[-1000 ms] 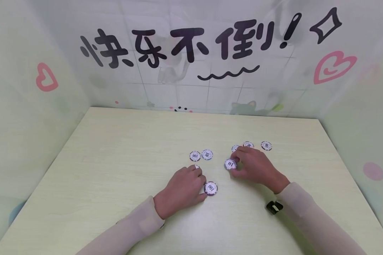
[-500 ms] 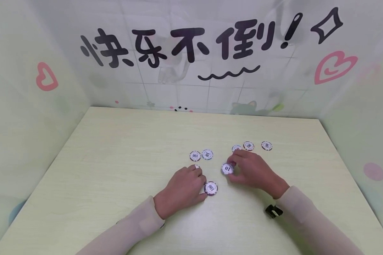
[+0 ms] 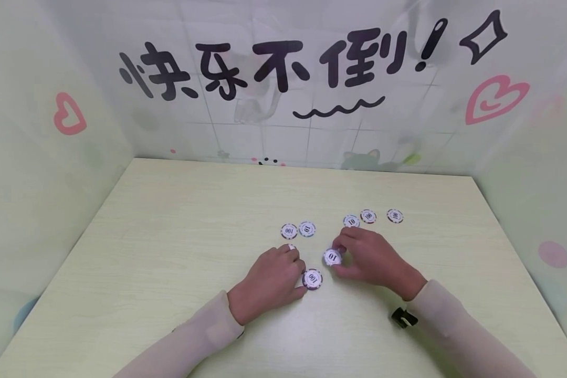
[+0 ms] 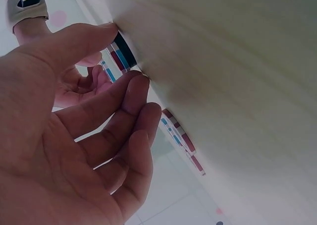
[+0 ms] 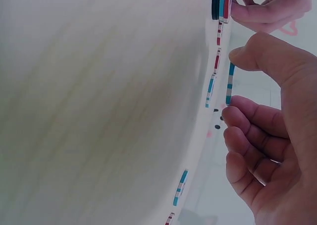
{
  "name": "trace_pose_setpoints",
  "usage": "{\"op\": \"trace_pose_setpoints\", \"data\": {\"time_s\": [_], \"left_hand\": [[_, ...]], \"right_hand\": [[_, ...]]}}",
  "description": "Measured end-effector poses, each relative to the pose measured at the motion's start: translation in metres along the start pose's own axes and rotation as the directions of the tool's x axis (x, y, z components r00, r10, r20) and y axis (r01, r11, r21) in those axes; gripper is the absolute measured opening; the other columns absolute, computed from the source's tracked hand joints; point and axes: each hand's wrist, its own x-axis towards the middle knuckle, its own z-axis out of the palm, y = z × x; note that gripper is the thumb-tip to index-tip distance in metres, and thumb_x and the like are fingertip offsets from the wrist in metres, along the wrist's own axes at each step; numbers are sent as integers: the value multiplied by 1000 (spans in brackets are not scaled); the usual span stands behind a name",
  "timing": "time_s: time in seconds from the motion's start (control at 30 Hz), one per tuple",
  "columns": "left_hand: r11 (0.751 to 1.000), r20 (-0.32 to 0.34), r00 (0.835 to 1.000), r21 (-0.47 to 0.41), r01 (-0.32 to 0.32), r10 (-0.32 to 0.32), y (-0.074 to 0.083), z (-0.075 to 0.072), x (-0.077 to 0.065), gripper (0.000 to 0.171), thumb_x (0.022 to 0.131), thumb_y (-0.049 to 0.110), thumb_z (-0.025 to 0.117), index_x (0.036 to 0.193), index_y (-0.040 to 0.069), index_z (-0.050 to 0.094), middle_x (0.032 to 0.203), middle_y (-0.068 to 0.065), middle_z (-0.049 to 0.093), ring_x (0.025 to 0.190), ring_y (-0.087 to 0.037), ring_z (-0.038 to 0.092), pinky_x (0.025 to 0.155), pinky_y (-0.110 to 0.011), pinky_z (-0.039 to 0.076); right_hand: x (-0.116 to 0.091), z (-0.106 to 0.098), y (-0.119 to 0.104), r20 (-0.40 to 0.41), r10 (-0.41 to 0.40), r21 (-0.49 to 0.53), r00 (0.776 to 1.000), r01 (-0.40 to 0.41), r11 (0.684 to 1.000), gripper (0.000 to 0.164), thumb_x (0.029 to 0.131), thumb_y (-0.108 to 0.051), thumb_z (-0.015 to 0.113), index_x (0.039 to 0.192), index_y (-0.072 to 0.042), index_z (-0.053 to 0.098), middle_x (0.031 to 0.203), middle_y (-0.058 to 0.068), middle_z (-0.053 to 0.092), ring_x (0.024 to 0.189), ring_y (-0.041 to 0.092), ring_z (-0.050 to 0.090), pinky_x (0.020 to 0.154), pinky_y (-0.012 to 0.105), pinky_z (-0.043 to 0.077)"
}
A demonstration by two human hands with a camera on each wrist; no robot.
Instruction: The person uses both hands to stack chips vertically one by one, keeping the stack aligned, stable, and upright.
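My left hand pinches a low stack of poker chips between thumb and forefinger, the stack standing on the table with a "100" chip on top. In the right wrist view the stack's edge shows dark, blue and red layers. My right hand holds a blue-edged "10" poker chip by its rim, thumb on one side and fingertips on the other. That chip is lifted off the table, right of and slightly behind the stack. Another chip peeks out behind my left fingers, mostly hidden.
Behind my left hand lie a "100" chip and a "10" chip. Beyond my right hand are a "10" chip and two "100" chips. A printed cloth walls the pale wooden table.
My right hand has moved left and nearer with the "10" chip, toward the stack, uncovering the chips behind it. My left hand and the stack have stayed put.
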Motion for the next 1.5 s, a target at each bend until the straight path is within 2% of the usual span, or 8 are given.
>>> {"op": "trace_pose_setpoints", "data": {"time_s": [0.2,0.8,1.07,1.27,1.5], "left_hand": [[1000,-7,1000,4,-4,4,0,2,-1,34,81,46,73,90,13,76,87,0,65,80,-17,55,64,-28,45],[1000,-21,1000,1,-9,9,0,2,-3,33,81,45,74,87,13,75,84,0,64,76,-17,53,60,-28,42],[1000,-55,998,10,-17,18,0,2,-4,32,78,45,75,79,13,72,80,1,63,74,-16,53,57,-27,41],[1000,-58,998,2,-21,21,0,1,-4,30,78,43,75,80,13,72,79,1,62,72,-16,52,57,-27,40],[1000,-48,999,8,-23,23,-1,0,-4,32,78,45,75,81,14,73,80,1,62,73,-16,53,58,-27,41]], "right_hand": [[0,3,-5,4,-27,-4,1000,27,1000,29,75,-38,77,92,-16,70,82,-8,61,75,7,53,64,24,48],[1,6,-24,19,-97,30,995,96,995,32,78,-42,74,93,-14,70,85,-8,59,74,6,49,63,23,45],[4,8,-30,31,-130,91,991,126,988,29,79,-37,75,95,-13,69,87,-8,59,75,5,49,66,23,45],[5,7,-34,55,-149,146,987,140,979,28,80,-34,75,97,-12,70,89,-7,60,77,5,51,69,23,46],[6,8,-35,28,-202,169,979,194,966,26,80,-28,76,97,-11,70,89,-7,60,78,5,50,70,20,46]]}}
